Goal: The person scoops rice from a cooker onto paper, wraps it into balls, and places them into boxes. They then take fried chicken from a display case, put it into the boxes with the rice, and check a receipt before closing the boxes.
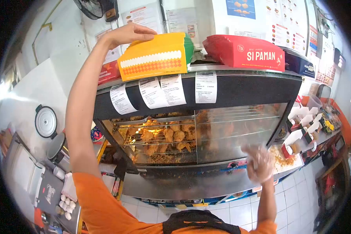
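Observation:
My left hand point(130, 33) reaches up to a stack of yellow food boxes point(154, 58) on top of the heated display cabinet point(245, 87). Its fingers are closed over the upper edge of the stack; the far fingertips are hidden. My right hand point(260, 165), in a clear plastic glove, is low in front of the cabinet's right glass pane point(234, 132). Motion blurs its fingers, and I cannot make out anything in them. Pieces of fried chicken point(169, 135) lie on wire racks behind the open left side of the cabinet.
Red boxes point(243, 52) stand beside the yellow ones. Paper order slips point(205, 87) hang on the cabinet's front edge. To the right, open filled food boxes point(290, 142) sit on a crumb-strewn counter. A round lidded pot point(46, 121) and garlic-like bulbs point(67, 204) are at left.

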A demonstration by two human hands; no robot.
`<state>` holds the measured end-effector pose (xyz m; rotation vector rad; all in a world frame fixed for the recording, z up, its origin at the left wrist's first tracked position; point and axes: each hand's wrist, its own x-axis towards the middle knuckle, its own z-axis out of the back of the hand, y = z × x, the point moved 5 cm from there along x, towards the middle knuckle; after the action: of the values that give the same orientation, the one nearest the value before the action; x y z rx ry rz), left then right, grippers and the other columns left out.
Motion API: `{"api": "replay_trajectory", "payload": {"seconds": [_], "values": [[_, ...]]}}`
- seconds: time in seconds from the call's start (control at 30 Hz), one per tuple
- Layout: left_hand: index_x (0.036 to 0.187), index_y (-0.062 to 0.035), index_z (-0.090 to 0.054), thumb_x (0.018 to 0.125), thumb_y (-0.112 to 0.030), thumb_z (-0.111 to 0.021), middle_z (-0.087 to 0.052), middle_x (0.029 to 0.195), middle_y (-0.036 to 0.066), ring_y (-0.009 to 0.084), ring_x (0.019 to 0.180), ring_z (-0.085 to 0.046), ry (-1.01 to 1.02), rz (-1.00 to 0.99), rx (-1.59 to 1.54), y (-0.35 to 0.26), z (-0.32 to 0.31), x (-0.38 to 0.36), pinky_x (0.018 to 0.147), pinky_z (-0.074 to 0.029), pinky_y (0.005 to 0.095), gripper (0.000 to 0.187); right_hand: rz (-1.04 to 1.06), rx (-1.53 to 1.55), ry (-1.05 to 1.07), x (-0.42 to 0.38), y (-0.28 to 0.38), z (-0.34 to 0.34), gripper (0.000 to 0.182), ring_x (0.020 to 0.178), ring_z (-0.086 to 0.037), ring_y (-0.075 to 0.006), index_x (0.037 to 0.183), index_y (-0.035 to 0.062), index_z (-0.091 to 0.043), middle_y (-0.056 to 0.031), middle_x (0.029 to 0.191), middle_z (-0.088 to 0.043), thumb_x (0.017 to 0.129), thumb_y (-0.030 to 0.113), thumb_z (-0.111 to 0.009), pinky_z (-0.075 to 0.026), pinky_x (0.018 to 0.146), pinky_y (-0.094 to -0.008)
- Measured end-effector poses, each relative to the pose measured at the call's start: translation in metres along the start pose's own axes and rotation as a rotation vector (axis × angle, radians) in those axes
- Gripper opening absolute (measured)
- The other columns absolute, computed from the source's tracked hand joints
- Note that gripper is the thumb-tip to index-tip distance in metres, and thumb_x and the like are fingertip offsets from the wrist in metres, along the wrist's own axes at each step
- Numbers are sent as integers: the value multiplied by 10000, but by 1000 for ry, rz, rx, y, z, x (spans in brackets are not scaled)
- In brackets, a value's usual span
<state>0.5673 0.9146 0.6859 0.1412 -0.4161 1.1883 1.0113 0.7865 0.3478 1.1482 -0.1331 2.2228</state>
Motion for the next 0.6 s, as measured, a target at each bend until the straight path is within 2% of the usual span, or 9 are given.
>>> {"api": "replay_trajectory", "payload": {"seconds": [0.1, 0.13, 0.2, 0.27, 0.3, 0.37, 0.5, 0.57, 0.6], "values": [[1208, -79, -695, 972, -362, -622, -703, 1155, 41, 144, 1103, -603, 34, 36, -33, 8, 3, 12, 976, -455, 313, 376, -613, 44, 219, -136, -40, -38, 348, 992, -646, -353, 1111, 128, -668, -102, 1126, -692, 785, 27, -598, -501, 837, -476], [1200, -84, -697, 963, -369, -629, -706, 1138, 35, 142, 1087, -606, 76, 58, 26, 9, 5, 18, 958, -460, 312, 377, -538, -184, 208, -202, -49, -55, 280, 946, -655, -357, 1085, 119, -689, -100, 1071, -713, 835, 56, -578, -505, 793, -476], [1196, -95, -698, 941, -386, -645, -710, 1112, 27, 138, 1060, -610, 71, 62, 58, -14, 20, 34, 929, -468, 312, 391, -810, -215, 423, -289, -51, -61, 201, 846, -686, -322, 1032, 91, -713, -137, 954, -730, 874, 102, -588, -535, 747, -430], [1205, -105, -693, 916, -406, -662, -712, 1096, 20, 133, 1039, -613, 16, 41, -22, -67, 24, 45, 908, -472, 317, 418, -1120, 253, 93, -387, -62, -68, 185, 786, -710, -257, 998, 32, -717, -154, 865, -736, 895, 87, -574, -558, 711, -364], [1219, -128, -692, 937, -477, -641, -728, 1016, 44, 135, 1007, -632, -118, -87, -45, -82, 25, 70, 863, -466, 339, 452, -1180, 299, -5, -394, -61, -59, 190, 783, -713, -240, 1001, 17, -712, -156, 879, -738, 887, 69, -569, -561, 707, -345], [1283, -164, -663, 867, -586, -672, -685, 1196, 99, 175, 1145, -598, -124, -243, -95, -139, 14, 117, 975, -444, 400, 593, -1293, 384, -190, -400, -57, -36, 201, 779, -718, -205, 1008, -12, -700, -161, 907, -743, 873, 33, -558, -566, 698, -308], [1327, -33, -583, 924, -282, -671, -589, 1329, 166, 233, 1222, -563, 258, -268, -403, -232, -57, 155, 999, -472, 360, 482, -1165, 186, -166, -405, -90, -13, 230, 789, -717, -204, 1026, -20, -691, -129, 927, -748, 849, -2, -545, -565, 707, -292], [1379, -5, -534, 916, -146, -698, -537, 1406, 183, 258, 1278, -542, 451, -250, -525, -235, -91, 182, 1049, -473, 351, 511, -1052, 57, -78, -413, -101, -2, 242, 791, -718, -207, 1050, -9, -688, -122, 932, -746, 849, -6, -553, -568, 724, -300], [1379, -6, -533, 915, -146, -698, -537, 1408, 175, 255, 1281, -538, 435, -182, -554, -221, -102, 191, 1051, -471, 353, 512, -1198, 246, -174, -434, -108, -3, 231, 788, -713, -203, 1053, -6, -687, -132, 931, -741, 867, -6, -550, -569, 725, -310]]}}
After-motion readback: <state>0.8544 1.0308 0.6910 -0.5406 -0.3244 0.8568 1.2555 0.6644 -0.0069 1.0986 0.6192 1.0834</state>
